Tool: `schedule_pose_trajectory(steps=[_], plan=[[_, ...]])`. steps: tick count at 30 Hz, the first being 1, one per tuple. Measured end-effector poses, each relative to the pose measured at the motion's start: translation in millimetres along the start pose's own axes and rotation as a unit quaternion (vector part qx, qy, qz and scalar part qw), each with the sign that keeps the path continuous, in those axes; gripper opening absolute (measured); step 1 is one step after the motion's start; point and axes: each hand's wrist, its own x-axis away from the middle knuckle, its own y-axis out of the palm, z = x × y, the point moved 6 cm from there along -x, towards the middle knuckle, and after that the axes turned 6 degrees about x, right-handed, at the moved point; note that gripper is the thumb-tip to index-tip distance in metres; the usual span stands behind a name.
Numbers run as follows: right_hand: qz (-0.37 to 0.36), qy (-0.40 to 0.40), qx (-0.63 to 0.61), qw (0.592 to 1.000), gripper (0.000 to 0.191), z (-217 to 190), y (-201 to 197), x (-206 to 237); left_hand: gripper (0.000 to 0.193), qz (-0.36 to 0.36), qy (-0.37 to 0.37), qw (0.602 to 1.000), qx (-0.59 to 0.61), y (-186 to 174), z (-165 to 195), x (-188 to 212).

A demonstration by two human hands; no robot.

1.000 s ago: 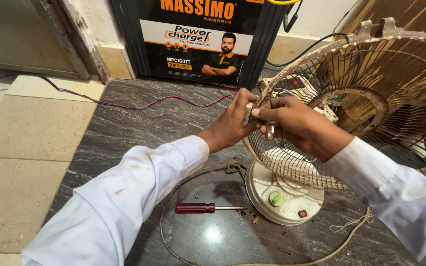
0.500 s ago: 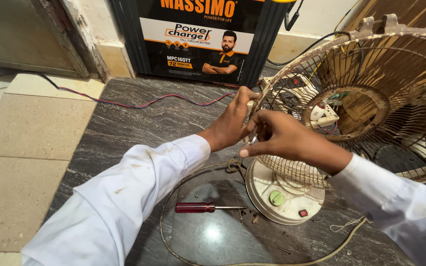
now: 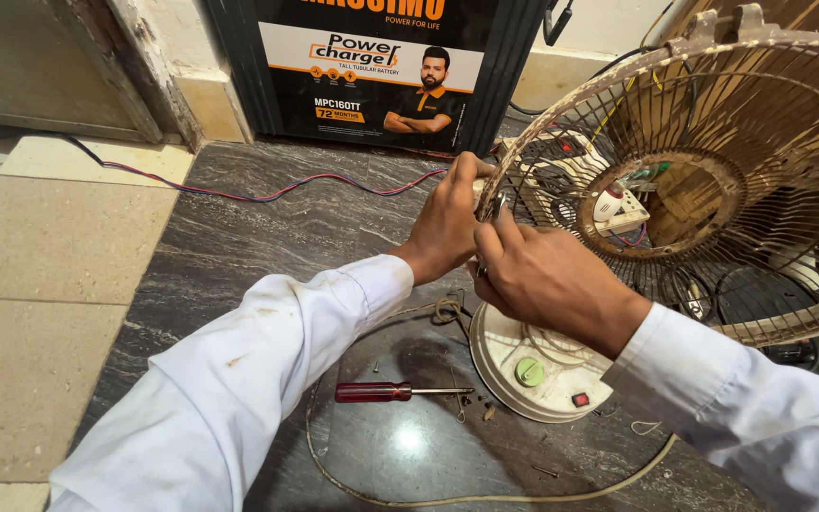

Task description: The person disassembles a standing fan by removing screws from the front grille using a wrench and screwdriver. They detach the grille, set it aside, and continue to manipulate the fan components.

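Both hands meet at the near-left rim of the table fan's wire guard (image 3: 713, 180): the left hand (image 3: 447, 223) grips the rim, the right hand (image 3: 537, 275) pinches a small metal clip. The guard remains mounted; the red-handled screwdriver (image 3: 400, 391) lies unused on the dark stone floor (image 3: 267, 228).

Small shiny metal piece (image 3: 495, 206) pinched at cage rim: mostly covered by fingers, kind not readable. Left hand (image 3: 449, 220) fingertips hidden behind rim of rusty cream wire fan cage (image 3: 561, 114). Right hand (image 3: 547, 280) covers the fan's neck; its palm side is unseen. Cage cut off by frame at 3 o'clock. Round cream plastic fan base (image 3: 533, 365) partly under right wrist. Black box with orange printed label (image 3: 381, 66) cut at 12 o'clock. Both white sleeves run out at 6 o'clock. Tiny specks beside red-handled screwdriver (image 3: 400, 391): screws or debris, unclear.
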Motion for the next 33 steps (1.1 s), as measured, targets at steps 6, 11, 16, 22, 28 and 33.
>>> schedule_pose_trajectory(steps=[6, 11, 16, 22, 28, 33], plan=[[-0.011, -0.012, 0.060, 0.998, 0.021, 11, 5, -2, 0.044, 0.009, 0.019, 1.000, -0.006, -2, 3, -1], [0.002, -0.080, 0.188, 0.979, 0.024, -5, 14, 6, 0.044, 0.009, -0.006, 1.000, -0.004, 0, 0, -2], [-0.019, -0.082, 0.220, 0.972, 0.025, -8, 20, 14, 0.045, 0.016, -0.010, 1.000, 0.012, 1, -2, 1], [-0.016, -0.062, 0.230, 0.971, 0.019, -9, 16, 16, 0.054, -0.024, 0.037, 0.999, -0.011, 1, -3, 4], [-0.035, -0.048, 0.180, 0.982, 0.014, -10, 14, 12, 0.055, -0.040, 0.036, 0.998, -0.019, 2, -9, 5], [-0.004, -0.062, 0.212, 0.975, 0.016, -12, 14, 13, 0.053, -0.041, 0.021, 0.998, -0.042, 4, -11, 5]])
